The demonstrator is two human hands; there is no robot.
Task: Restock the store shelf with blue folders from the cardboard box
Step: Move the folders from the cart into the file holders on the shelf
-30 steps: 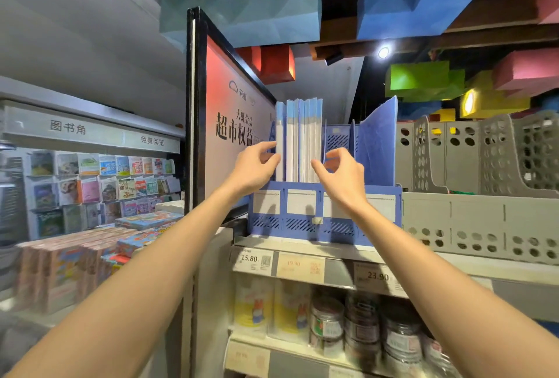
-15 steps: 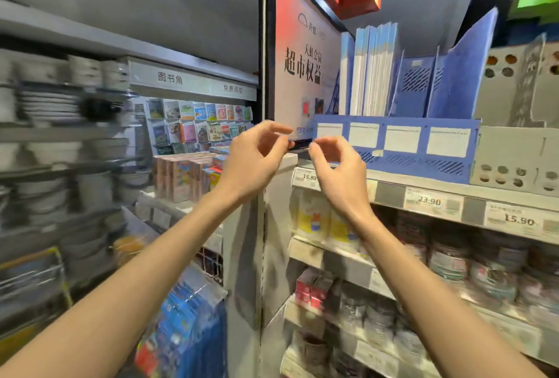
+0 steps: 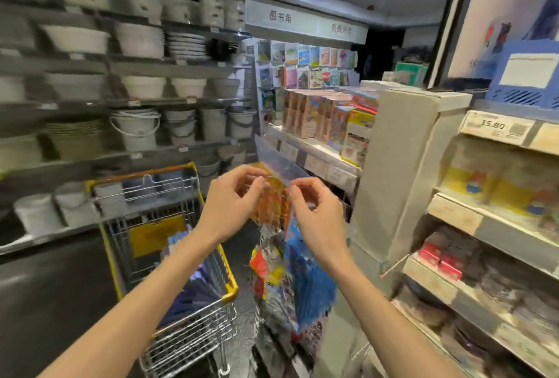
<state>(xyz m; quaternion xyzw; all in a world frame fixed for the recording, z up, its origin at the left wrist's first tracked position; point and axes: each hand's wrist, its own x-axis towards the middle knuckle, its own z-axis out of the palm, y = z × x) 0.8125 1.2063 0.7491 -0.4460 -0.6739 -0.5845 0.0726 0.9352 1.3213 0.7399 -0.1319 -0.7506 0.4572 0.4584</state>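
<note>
Since the earlier frame, we have swung left and downward, and both hands have dropped from the blue file rack at the top left corner of the store shelf. Below left stands the shopping cart; blue folders — blurred — lie against its right edge. Our left hand and right hand hover near each other before hanging packets, fingers loosely curled — holding nothing. One price tag reading 15.80 sits on the shelf edge under the rack.

Wire trolley near white buckets
</note>
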